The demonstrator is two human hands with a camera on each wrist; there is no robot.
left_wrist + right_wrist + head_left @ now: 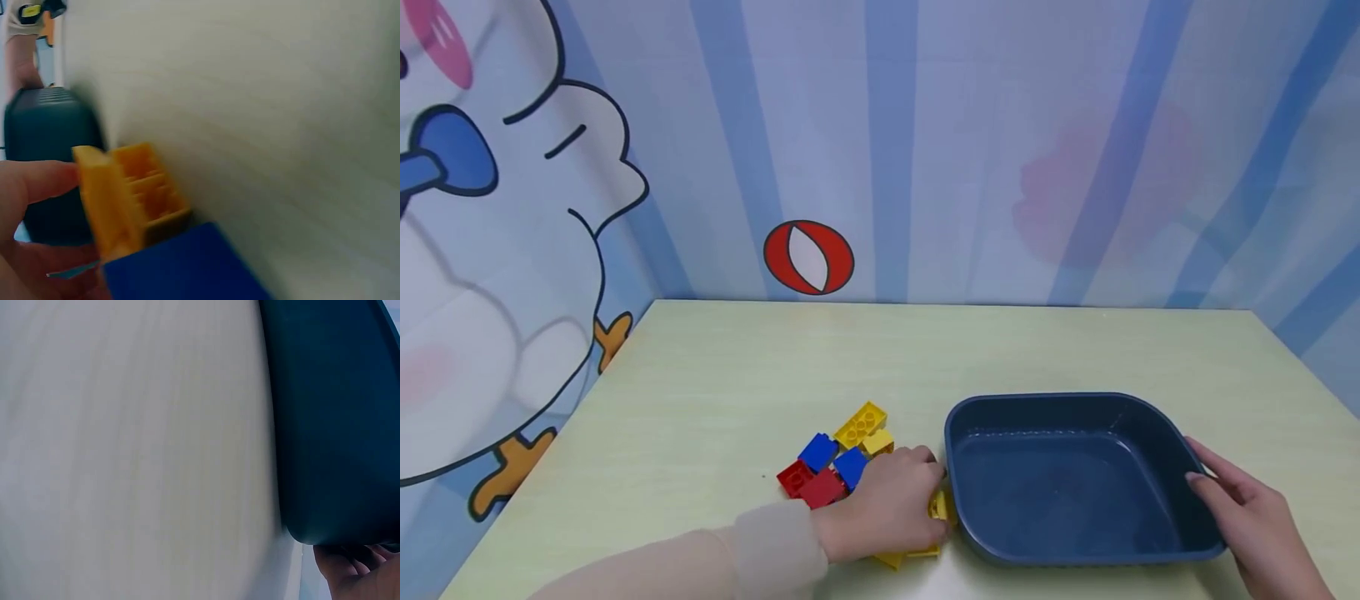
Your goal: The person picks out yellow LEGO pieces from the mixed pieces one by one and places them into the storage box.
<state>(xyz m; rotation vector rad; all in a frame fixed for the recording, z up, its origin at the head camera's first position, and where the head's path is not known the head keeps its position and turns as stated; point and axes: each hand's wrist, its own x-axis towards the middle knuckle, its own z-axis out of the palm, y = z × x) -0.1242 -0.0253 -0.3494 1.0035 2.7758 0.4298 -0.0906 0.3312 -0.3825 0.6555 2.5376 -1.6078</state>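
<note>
A heap of toy bricks lies left of a dark blue tray [1150, 412]: a yellow brick [861, 422], blue bricks [817, 451] and red bricks [823, 488]. My left hand [934, 493] reaches over the heap's right side, against the tray's left wall. Its fingers curl round a yellow brick [131, 194], which shows hollow side up beside a blue brick [181, 269]. More yellow bricks [895, 559] peek out under the palm. My right hand [1198, 471] holds the tray's right rim, thumb on top, fingertips [356, 572] under the tray's wall [331, 425].
The pale green table [737, 367] stands against a cartoon-printed backdrop with blue stripes. The tray holds nothing. The table's left edge runs diagonally at the left, and its front edge lies near my forearm.
</note>
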